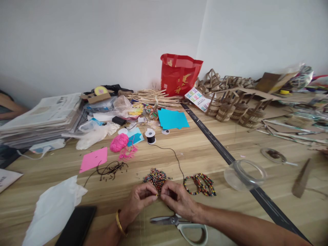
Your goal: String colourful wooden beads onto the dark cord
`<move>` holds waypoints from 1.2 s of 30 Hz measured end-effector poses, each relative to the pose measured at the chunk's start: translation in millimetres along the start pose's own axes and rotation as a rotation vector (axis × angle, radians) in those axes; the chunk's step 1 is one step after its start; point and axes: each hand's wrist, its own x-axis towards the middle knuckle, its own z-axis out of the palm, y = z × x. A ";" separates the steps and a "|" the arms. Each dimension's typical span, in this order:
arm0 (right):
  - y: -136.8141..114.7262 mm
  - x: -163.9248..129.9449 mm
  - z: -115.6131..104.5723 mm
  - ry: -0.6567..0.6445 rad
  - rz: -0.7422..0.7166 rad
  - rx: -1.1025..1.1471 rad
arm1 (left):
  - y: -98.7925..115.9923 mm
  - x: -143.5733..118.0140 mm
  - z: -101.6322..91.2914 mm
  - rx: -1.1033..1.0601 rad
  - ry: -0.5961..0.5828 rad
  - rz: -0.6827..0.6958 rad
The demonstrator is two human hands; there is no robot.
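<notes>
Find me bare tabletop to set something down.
Bare tabletop: beyond the bead bracelets, between black cord and black strip; another between clear container and right forearm. Crowded: around left hand and right hand, loose beads beyond, scissors nearer.

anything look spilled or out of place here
Mostly the black cord scraps: they lie tangled and scattered beside the pink paper, a few bits on it, looking like unswept offcuts. The beads are heaped loose, with strays.
</notes>
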 end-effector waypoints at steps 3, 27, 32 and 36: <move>0.9 -0.2 0.3 0.006 -0.009 -0.004 | 1.2 -0.1 0.4 -0.003 -0.004 0.000; -1.3 0.2 0.0 -0.023 -0.015 -0.014 | -1.2 -0.2 1.9 -0.018 -0.031 -0.023; -1.8 0.5 -0.2 -0.022 -0.004 -0.024 | 0.1 -0.2 1.4 -0.021 -0.022 -0.025; -1.5 0.4 -0.1 -0.033 0.017 0.009 | -0.8 -0.3 1.8 -0.029 -0.013 -0.047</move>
